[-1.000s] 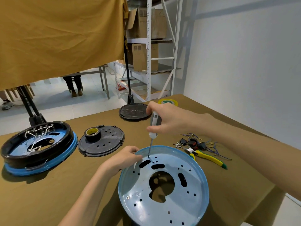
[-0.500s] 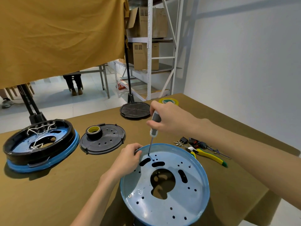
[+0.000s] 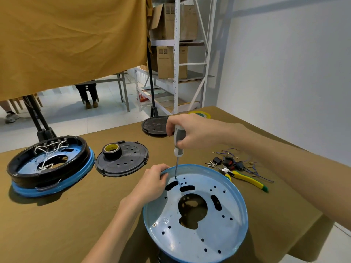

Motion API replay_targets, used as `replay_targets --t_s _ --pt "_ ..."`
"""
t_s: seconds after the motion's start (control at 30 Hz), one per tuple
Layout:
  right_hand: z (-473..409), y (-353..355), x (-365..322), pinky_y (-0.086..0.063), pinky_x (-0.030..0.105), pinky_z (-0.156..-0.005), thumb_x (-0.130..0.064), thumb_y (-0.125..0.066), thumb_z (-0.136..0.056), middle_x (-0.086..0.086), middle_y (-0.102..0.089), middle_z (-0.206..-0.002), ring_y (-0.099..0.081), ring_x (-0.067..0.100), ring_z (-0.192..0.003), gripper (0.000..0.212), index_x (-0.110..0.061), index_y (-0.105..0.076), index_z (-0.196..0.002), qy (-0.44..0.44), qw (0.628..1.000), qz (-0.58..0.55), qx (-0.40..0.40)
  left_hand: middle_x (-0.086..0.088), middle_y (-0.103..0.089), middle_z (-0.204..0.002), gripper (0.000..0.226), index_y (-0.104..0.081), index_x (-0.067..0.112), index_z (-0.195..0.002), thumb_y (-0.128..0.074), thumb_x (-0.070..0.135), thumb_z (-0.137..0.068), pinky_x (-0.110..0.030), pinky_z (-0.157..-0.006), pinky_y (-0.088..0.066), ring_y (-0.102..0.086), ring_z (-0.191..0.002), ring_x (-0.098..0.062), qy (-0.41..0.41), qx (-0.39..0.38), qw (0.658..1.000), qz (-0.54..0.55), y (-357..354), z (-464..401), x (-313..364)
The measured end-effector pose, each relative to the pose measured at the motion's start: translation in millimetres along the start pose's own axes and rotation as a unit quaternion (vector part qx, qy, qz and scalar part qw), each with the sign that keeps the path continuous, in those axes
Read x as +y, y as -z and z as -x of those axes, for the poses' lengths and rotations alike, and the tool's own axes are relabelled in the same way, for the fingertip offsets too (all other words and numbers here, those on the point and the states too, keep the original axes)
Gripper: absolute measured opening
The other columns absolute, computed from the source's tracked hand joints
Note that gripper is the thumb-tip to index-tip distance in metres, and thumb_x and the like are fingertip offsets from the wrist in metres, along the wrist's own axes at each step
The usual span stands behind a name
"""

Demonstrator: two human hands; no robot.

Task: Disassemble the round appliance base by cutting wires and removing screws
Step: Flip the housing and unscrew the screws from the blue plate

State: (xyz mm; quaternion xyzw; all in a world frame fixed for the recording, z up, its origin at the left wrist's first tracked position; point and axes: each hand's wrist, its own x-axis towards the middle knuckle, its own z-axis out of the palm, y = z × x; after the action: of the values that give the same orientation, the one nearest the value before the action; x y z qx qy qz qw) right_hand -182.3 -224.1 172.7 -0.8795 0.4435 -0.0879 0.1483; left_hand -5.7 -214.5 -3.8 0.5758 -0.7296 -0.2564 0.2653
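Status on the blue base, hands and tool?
Right hand grips screwdriver, tip down at far edge of blue base. Left hand holds its rim. Nothing blocking; pliers lie beside it.

Your right hand (image 3: 191, 132) grips the screwdriver (image 3: 178, 147) upright, tip at a hole in the blue base (image 3: 195, 215). Your left hand (image 3: 152, 184) holds the base's far rim. Pliers (image 3: 247, 179) and cut wires (image 3: 233, 160) lie to the right.

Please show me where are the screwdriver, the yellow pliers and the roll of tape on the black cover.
screwdriver (image 3: 179, 141): head view, on its grey and white handle.
yellow pliers (image 3: 247, 179): head view, on the upper yellow handle.
roll of tape (image 3: 112, 151): head view, on its black outer side.
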Motion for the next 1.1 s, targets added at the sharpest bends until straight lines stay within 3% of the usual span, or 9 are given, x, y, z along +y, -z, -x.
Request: replay_targets --t_s 0.1,0.2,0.37,0.53,0.67,0.73,0.87,0.97,1.1 --pt "-0.3 -7.2 -2.0 -0.049 0.027 -0.06 -0.039 -0.074 -0.091 -0.008 -0.057 -0.088 -0.06 0.012 -0.079 0.052 -0.022 -0.044 -0.13 -0.009 0.995 0.093 0.044 0.006 -0.068 -0.098 0.022 -0.066 0.022 -0.12 -0.049 0.018 -0.106 -0.027 -0.07 -0.052 -0.065 -0.086 -0.011 0.005 -0.004 1.0 -0.011 0.1 -1.7 -0.6" --pt "-3.8 -14.1 -1.3 -0.047 0.027 -0.052 -0.048 -0.062 -0.098 -0.004 -0.057 -0.078 -0.058 0.012 -0.069 0.037 -0.016 -0.052 -0.114 -0.029 0.972 0.2 0.118 0.003 -0.068 -0.098 0.023 -0.066 0.022 -0.121 -0.049 0.018 -0.107 -0.033 -0.071 -0.053 -0.065 -0.086 -0.015 0.005 -0.005 1.0 -0.018 0.5 -2.0 -0.1" --pt "0.2 6.2 1.0 -0.056 0.031 -0.071 -0.017 -0.078 -0.086 -0.003 -0.061 -0.107 -0.062 0.013 -0.093 0.04 -0.026 -0.055 -0.117 0.007 0.999 0.011 -0.038 0.0 -0.069 -0.097 0.022 -0.067 0.022 -0.118 -0.048 0.018 -0.107 -0.041 -0.079 -0.057 -0.066 -0.089 -0.019 0.011 -0.01 1.0 -0.017 0.2 -3.3 -0.2" --pt "-7.9 -7.1 1.2 -0.042 0.024 -0.05 -0.056 -0.059 -0.097 -0.005 -0.057 -0.078 -0.056 0.009 -0.068 0.04 -0.018 -0.051 -0.105 -0.025 0.968 0.234 0.081 0.002 -0.069 -0.092 0.021 -0.067 0.024 -0.115 -0.049 0.018 -0.106 -0.03 -0.067 -0.051 -0.065 -0.082 -0.018 0.004 -0.001 1.0 -0.02 -0.5 -2.1 -0.8" --pt "-9.4 5.6 2.1 -0.052 0.024 -0.063 -0.021 -0.077 -0.087 -0.002 -0.064 -0.097 -0.063 0.013 -0.083 0.03 -0.022 -0.058 -0.111 0.007 0.997 0.073 -0.031 0.001 -0.07 -0.097 0.021 -0.068 0.024 -0.115 -0.05 0.018 -0.106 -0.039 -0.079 -0.056 -0.066 -0.09 -0.019 0.005 0.001 1.0 -0.021 -0.2 -1.1 1.3" --pt "-5.9 9.5 1.7 -0.053 0.028 -0.068 -0.022 -0.081 -0.084 -0.005 -0.06 -0.103 -0.061 0.013 -0.089 0.05 -0.025 -0.051 -0.123 0.02 0.996 0.062 -0.063 0.003 -0.069 -0.1 0.021 -0.068 0.022 -0.118 -0.051 0.018 -0.105 -0.034 -0.079 -0.054 -0.065 -0.09 -0.014 0.001 0.008 1.0 -0.025 -0.3 -0.9 1.2" --pt "-7.8 -7.5 1.1 -0.054 0.03 -0.058 -0.055 -0.062 -0.095 0.0 -0.063 -0.091 -0.062 0.018 -0.078 0.052 -0.017 -0.044 -0.125 -0.002 0.967 0.246 0.062 0.006 -0.068 -0.103 0.022 -0.067 0.021 -0.121 -0.053 0.018 -0.105 -0.02 -0.072 -0.049 -0.062 -0.09 -0.006 -0.01 0.021 0.999 -0.031 -0.6 -0.3 1.2" --pt "-11.5 -3.6 2.7 -0.057 0.032 -0.065 -0.039 -0.069 -0.094 0.0 -0.065 -0.096 -0.062 0.015 -0.08 0.032 -0.019 -0.052 -0.112 -0.008 0.983 0.181 0.035 0.006 -0.068 -0.103 0.022 -0.067 0.021 -0.121 -0.053 0.017 -0.105 -0.019 -0.071 -0.047 -0.061 -0.091 -0.005 -0.014 0.021 0.999 -0.029 -0.2 0.9 2.7" --pt "-8.4 9.6 -0.1 -0.049 0.028 -0.064 -0.016 -0.081 -0.08 -0.012 -0.051 -0.098 -0.058 0.013 -0.089 0.051 -0.028 -0.05 -0.119 0.037 0.996 0.068 -0.052 0.005 -0.07 -0.099 0.022 -0.069 0.022 -0.118 -0.052 0.017 -0.105 -0.025 -0.071 -0.051 -0.063 -0.089 -0.008 -0.014 0.018 0.999 -0.025 0.2 1.4 3.3"
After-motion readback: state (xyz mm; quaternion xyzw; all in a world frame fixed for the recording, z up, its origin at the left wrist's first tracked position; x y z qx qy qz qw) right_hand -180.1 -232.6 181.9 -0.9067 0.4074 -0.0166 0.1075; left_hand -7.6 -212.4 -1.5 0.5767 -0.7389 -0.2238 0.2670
